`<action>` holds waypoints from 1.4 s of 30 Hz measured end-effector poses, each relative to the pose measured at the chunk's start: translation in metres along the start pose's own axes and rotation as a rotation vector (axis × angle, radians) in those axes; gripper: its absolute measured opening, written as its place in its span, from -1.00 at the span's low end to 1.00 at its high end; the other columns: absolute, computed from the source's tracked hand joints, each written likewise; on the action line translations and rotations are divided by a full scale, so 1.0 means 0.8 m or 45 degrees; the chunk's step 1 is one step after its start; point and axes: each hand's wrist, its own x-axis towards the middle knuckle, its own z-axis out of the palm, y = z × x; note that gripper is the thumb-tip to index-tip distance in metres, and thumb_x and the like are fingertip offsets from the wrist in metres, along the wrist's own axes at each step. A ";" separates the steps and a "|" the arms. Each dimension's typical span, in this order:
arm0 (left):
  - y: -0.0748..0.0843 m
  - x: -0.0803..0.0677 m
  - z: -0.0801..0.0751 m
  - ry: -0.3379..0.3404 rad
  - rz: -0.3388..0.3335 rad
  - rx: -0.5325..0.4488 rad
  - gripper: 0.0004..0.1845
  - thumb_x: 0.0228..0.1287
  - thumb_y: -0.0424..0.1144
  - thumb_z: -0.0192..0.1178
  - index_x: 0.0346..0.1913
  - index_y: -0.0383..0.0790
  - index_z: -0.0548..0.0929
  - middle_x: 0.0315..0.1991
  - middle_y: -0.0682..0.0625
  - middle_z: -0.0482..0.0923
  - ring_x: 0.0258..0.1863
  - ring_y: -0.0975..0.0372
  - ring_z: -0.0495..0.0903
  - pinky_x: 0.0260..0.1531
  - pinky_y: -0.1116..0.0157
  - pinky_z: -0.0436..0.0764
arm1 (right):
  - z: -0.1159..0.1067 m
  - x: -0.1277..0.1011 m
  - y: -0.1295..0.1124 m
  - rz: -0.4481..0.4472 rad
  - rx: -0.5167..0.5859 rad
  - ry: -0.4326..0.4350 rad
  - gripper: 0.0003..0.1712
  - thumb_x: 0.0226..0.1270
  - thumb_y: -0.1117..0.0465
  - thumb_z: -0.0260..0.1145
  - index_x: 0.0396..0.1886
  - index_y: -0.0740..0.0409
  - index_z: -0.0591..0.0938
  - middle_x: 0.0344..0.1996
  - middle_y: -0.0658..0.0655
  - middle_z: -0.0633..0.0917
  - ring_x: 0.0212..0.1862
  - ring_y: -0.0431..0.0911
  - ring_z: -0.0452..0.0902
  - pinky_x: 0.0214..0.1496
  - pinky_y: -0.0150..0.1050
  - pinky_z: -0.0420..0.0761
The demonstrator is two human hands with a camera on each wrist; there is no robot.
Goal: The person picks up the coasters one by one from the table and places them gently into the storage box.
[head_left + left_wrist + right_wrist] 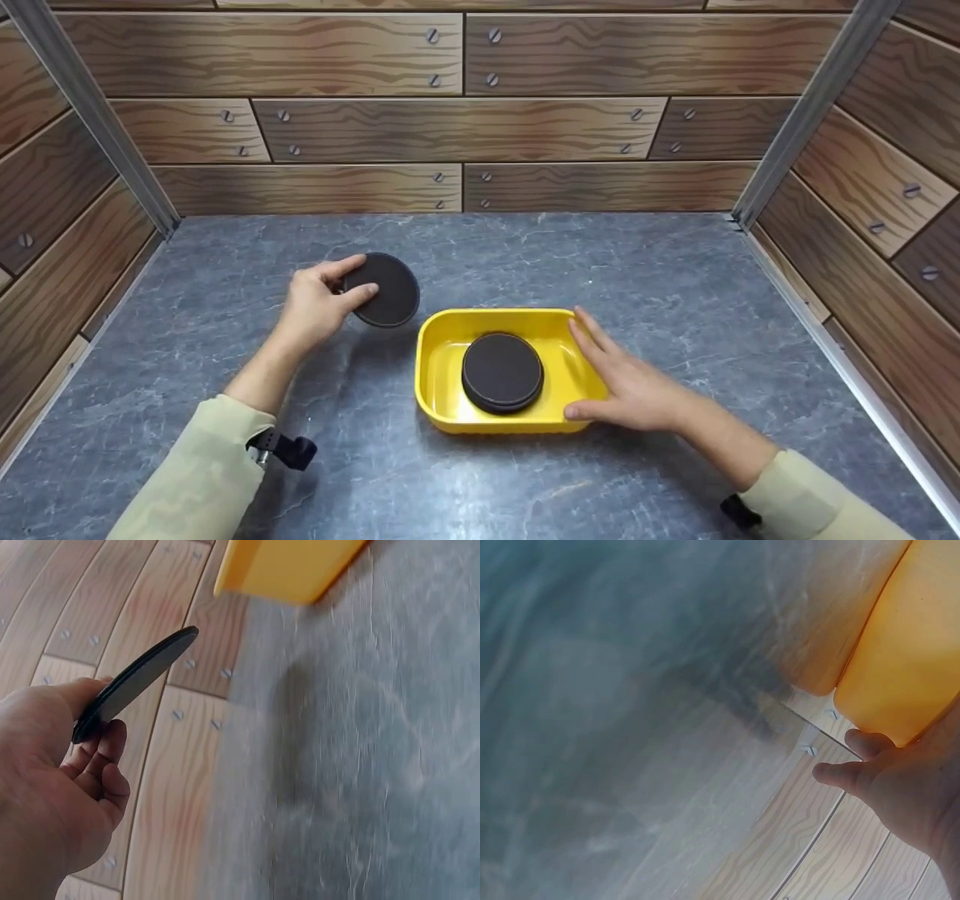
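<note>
My left hand [319,296] pinches a round black coaster [394,292] with a stitched rim, holding it tilted above the table, left of a yellow bin. Seen from the left wrist, the coaster [142,679] is nearly edge-on between thumb and fingers. Inside the yellow bin [442,420] lies a short stack of similar black coasters [502,371]; how many cannot be told. At the bin's right end is my right hand [630,382], fingers spread and fairly straight, thumb by the front rim and fingertips by the back right corner. The right wrist view shows this hand [907,787] against the bin's outer wall [900,652].
The grey marbled tabletop [600,255] extends around the bin. Wood-patterned panels [360,56] stand at the back and both sides, with metal posts [810,105] at the corners. A metal strip [855,375] runs along the right table edge.
</note>
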 end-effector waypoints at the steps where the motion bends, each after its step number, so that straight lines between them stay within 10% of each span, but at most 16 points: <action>1: 0.003 -0.001 0.002 -0.003 0.009 -0.008 -0.47 0.30 -0.29 0.53 0.32 -0.26 0.71 0.07 -0.27 0.72 -0.13 0.12 0.64 -0.23 0.53 0.56 | 0.000 0.000 0.000 0.001 0.001 -0.001 0.43 0.26 -0.48 0.42 0.77 0.05 -0.18 0.72 0.06 -0.36 0.59 0.40 0.08 0.43 0.44 0.27; 19: 0.052 -0.027 0.066 -0.182 0.197 -0.067 -0.50 0.23 -0.28 0.58 0.24 -0.24 0.77 -0.04 -0.11 0.77 -0.26 0.17 0.55 -0.27 0.35 0.53 | 0.001 -0.001 0.001 -0.027 0.011 0.011 0.41 0.28 -0.43 0.44 0.77 0.12 -0.14 0.73 0.12 -0.33 0.60 0.41 0.03 0.45 0.43 0.26; 42: 0.075 -0.050 0.138 -0.429 0.306 0.040 -0.45 0.30 -0.17 0.55 0.31 -0.24 0.71 0.04 -0.10 0.74 0.02 0.13 0.67 0.15 0.10 0.64 | 0.000 0.000 0.001 -0.005 0.004 0.006 0.43 0.25 -0.46 0.44 0.77 0.08 -0.14 0.73 0.12 -0.32 0.60 0.39 0.05 0.44 0.44 0.28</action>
